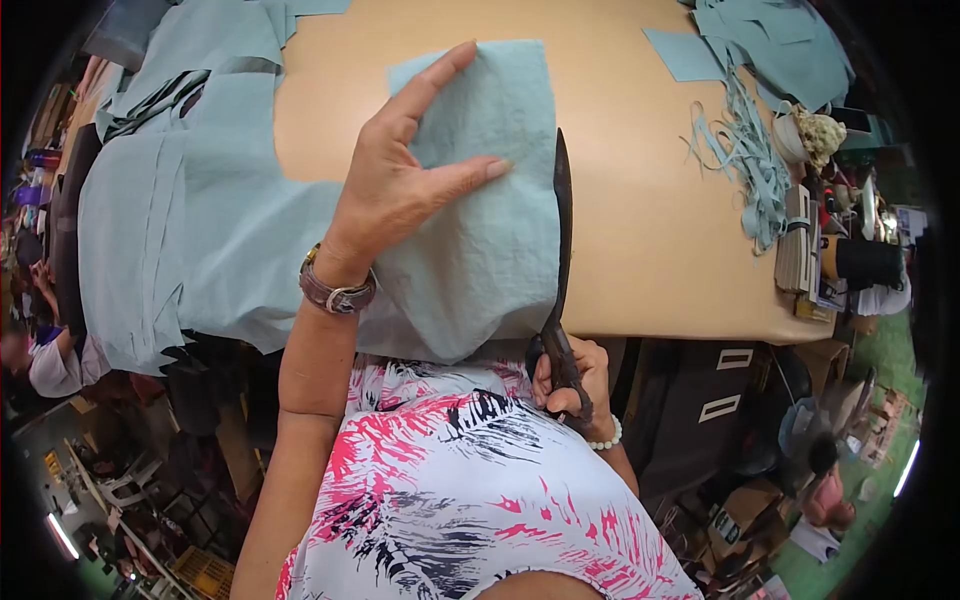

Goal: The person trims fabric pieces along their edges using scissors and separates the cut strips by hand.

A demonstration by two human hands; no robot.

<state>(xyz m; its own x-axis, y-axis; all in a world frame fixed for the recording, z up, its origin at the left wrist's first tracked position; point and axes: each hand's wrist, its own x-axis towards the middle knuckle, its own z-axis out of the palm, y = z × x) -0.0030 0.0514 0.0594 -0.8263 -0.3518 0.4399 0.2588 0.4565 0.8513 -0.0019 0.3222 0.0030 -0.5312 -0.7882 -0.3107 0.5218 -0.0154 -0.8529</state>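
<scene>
A light blue-green cloth lies over the table's front edge, its upper end on the tabletop. My left hand rests on it, thumb and forefinger stretched wide apart; the other fingers are partly hidden. In my right hand, at the table's front edge, is a pair of dark scissors. Its long blade runs upward along the cloth's right edge. Whether a second blade lies beneath the cloth is hidden. More of the same fabric spreads in layers to the left and hangs over the edge.
The tan tabletop stretches ahead and right. Thin fabric strips lie tangled at the right, below a pile of cut cloth. A stack of cards or booklets and a black spool stand near the right edge. Other people are at both sides.
</scene>
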